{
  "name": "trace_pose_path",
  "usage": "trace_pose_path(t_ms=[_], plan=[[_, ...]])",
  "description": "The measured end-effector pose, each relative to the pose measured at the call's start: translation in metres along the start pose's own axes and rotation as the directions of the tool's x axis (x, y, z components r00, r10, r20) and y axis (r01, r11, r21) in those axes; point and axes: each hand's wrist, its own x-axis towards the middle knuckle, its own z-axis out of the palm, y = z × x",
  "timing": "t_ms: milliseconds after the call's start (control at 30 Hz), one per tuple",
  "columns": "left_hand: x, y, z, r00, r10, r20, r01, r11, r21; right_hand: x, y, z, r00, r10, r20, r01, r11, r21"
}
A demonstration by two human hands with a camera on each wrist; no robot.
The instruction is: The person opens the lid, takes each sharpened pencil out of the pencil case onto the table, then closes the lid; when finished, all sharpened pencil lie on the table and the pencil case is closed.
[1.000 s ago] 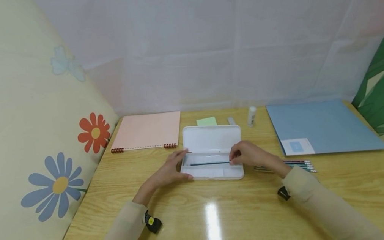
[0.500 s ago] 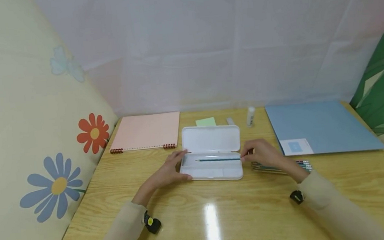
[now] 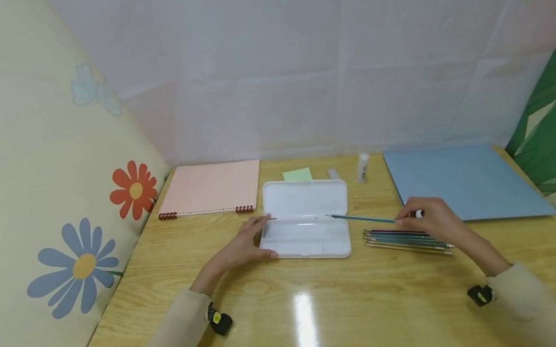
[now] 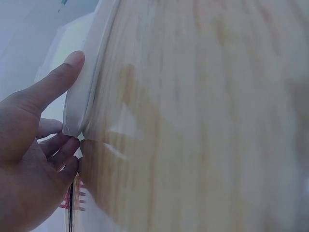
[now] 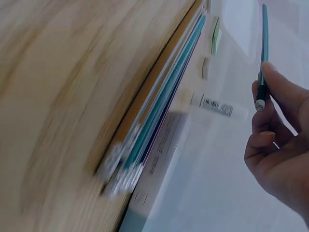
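Observation:
My right hand (image 3: 430, 216) pinches a teal pencil (image 3: 363, 218) near its eraser end, between thumb and forefinger. The pencil's tip points left and overlaps the back right of an open white pencil case (image 3: 327, 198) in the head view. The right wrist view has the pencil (image 5: 265, 38) raised above the table. My left hand (image 3: 242, 246) grips the case's left end, thumb at the front corner and fingers by the hinge side. Below the right hand lies a bundle of several pencils (image 3: 403, 239), their erasers to the right. Nothing shows lying in the case's tray.
A pink spiral notebook (image 3: 212, 187) lies at the back left. Behind the case are green sticky notes (image 3: 298, 175), an eraser (image 3: 334, 174) and an upright glue stick (image 3: 363, 167). A large blue folder (image 3: 472, 178) covers the back right of the wooden table (image 3: 369, 309).
My right hand has lifted the teal pencil out of the case and carried it right, over the pencil bundle. My left hand has stayed on the case's left end.

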Motion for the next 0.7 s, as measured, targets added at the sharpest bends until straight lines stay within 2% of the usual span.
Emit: trace_pose_path(t_ms=[167,300,433,700], plan=[[0.000,0.001,0.000,1.000,-0.006,0.001,0.006,1.000,-0.004,-0.021,0.009,-0.014,0.998,0.025,-0.051,-0.029,0.997,-0.078],[0.000,0.001,-0.001,1.000,-0.011,0.001,0.011,1.000,-0.006,-0.037,0.019,-0.020,0.997,0.003,-0.078,-0.010,0.996,-0.091],[0.000,0.001,-0.001,1.000,-0.011,0.000,0.011,1.000,-0.003,-0.051,0.029,-0.025,0.997,0.012,-0.072,-0.018,0.997,-0.078],[-0.001,0.001,0.000,1.000,-0.008,0.002,0.008,1.000,-0.008,-0.064,0.038,-0.027,0.994,0.110,-0.014,-0.111,0.989,-0.094]])
